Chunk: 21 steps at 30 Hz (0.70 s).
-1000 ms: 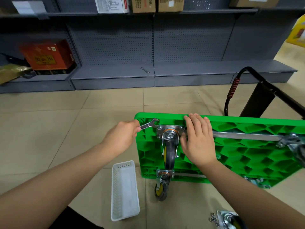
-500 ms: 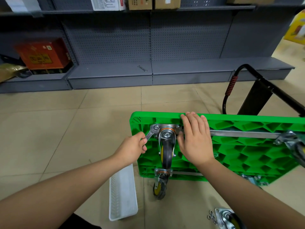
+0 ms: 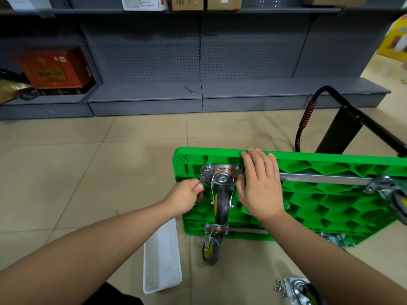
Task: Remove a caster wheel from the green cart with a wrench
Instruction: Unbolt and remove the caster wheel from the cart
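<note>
Wrench (image 3: pixel 204 176) held by left hand (image 3: pixel 185 198), seemingly on caster (image 3: pixel 221 194) bolt.

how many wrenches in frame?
2. One wrench in the left hand, on the caster plate's corner bolt. A spare wrench on the grey shelf base. More may be hidden.

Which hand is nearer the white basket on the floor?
Left. The left hand grips the wrench just above the white basket; the right hand rests farther right.
</note>
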### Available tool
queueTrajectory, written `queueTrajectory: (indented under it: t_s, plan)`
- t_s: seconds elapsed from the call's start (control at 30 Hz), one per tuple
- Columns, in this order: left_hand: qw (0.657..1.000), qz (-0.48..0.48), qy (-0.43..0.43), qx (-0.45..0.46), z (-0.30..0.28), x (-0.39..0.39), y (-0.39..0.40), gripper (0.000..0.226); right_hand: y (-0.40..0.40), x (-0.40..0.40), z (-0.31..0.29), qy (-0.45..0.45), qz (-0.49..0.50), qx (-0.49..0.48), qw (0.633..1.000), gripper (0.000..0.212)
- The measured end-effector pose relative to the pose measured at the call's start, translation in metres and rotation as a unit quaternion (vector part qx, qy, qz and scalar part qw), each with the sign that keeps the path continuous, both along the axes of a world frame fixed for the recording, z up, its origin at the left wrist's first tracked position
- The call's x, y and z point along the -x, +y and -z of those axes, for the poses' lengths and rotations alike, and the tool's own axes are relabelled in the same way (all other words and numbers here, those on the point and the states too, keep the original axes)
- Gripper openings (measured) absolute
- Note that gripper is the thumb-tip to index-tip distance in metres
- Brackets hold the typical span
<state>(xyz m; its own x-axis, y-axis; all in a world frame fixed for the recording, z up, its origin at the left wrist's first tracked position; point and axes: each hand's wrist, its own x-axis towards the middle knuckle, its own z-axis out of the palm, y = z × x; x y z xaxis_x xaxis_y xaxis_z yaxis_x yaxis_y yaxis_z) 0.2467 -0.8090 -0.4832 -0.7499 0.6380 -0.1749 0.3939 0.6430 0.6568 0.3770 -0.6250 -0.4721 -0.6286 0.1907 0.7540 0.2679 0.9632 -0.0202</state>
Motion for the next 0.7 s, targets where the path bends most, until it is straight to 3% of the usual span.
queueTrajectory:
  t_s: [0.1, 0.17, 0.33, 0.43, 0.53, 0.6, 0.7]
  plan:
    - [1.000, 0.001, -0.018, -0.016, -0.007, 0.010, -0.008, 0.035, 0.000, 0.000, 0.000, -0.002, -0.001, -0.003, 1.000, 0.053]
    - [1.000, 0.009, 0.017, -0.003, -0.013, 0.017, -0.015, 0.036, 0.001, -0.001, 0.000, -0.004, -0.001, -0.004, 1.000, 0.053]
    - [0.984, 0.041, 0.132, 0.117, -0.045, 0.020, -0.027, 0.032, -0.001, 0.000, 0.000, 0.002, 0.001, -0.003, 1.000, 0.053]
    - [0.931, 0.062, 0.302, 0.197, -0.073, 0.017, -0.032, 0.021, -0.002, 0.001, -0.001, 0.006, 0.002, 0.000, 1.000, 0.052]
    - [0.841, 0.070, 0.495, 0.208, -0.095, 0.012, -0.030, 0.012, -0.004, 0.001, 0.000, 0.006, 0.006, 0.002, 1.000, 0.053]
    - [0.802, 0.067, 0.557, 0.205, -0.098, 0.011, -0.023, 0.018, -0.004, 0.001, 0.000, 0.005, 0.008, 0.002, 1.000, 0.053]
    - [0.795, 0.075, 0.578, 0.169, -0.097, 0.013, -0.020, 0.021, -0.002, -0.001, 0.000, -0.003, 0.007, -0.005, 1.000, 0.053]
